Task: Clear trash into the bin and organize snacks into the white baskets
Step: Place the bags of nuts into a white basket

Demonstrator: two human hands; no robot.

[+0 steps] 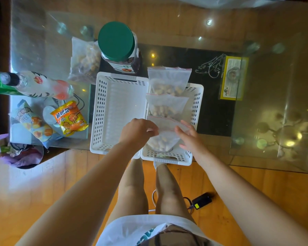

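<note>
Two white baskets sit side by side at the glass table's near edge. The left basket [103, 110] holds nothing. The right basket [196, 102] holds clear zip bags of nuts standing in a row: a far bag [169, 80], a middle bag [166, 105] and a near bag [164, 137]. My left hand [138, 132] pinches the near bag's left top edge. My right hand [188, 137] touches its right side with fingers spread. The bin [23, 155], with a purple liner and trash inside, stands on the floor at the left.
A green-lidded jar [118, 47] and another nut bag [84, 59] stand behind the baskets. At the left lie a plastic bottle [43, 85], an orange snack packet [69, 118] and a blue snack bag [32, 123]. A yellow box [234, 78] lies under the glass. A black charger [202, 200] lies on the floor.
</note>
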